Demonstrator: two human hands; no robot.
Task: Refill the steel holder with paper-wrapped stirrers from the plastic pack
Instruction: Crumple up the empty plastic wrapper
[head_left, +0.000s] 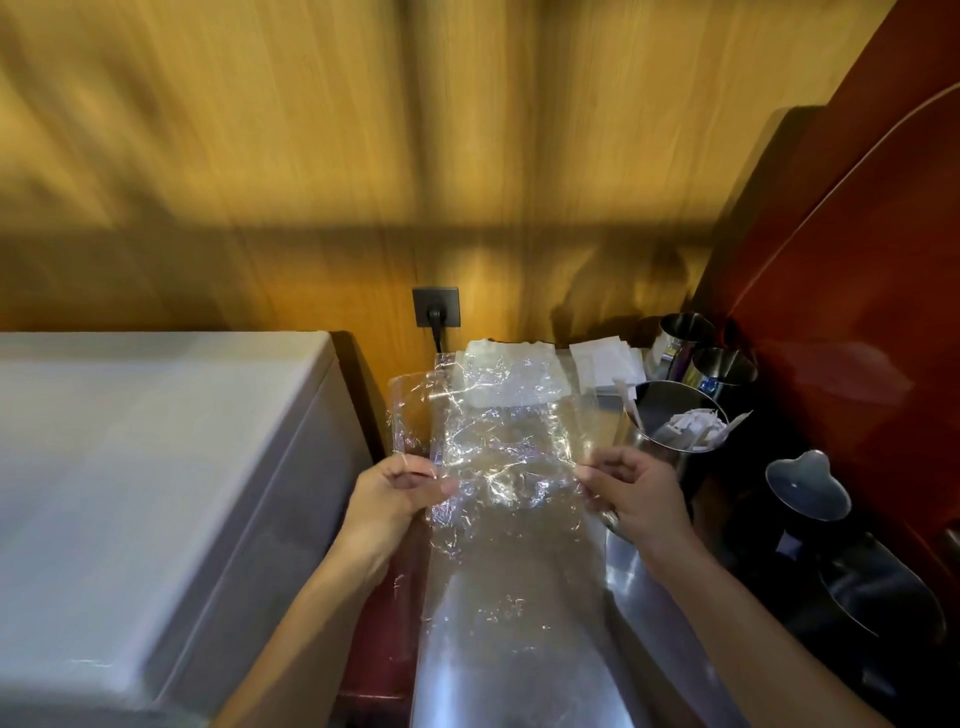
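Observation:
A crinkled clear plastic pack (498, 441) is stretched flat between my two hands above the steel counter; it looks empty. My left hand (400, 493) pinches its lower left edge. My right hand (631, 491) pinches its lower right edge. Just right of the pack stands the steel holder (675, 415), a round cup with several paper-wrapped stirrers (691, 428) leaning inside it.
Two more steel cups (722, 366) stand behind the holder, beside white paper napkins (608, 364). A dark jug with a spout (810, 488) stands at the right, by a red wall. A grey appliance (156, 467) fills the left. A wall socket (436, 307) sits behind.

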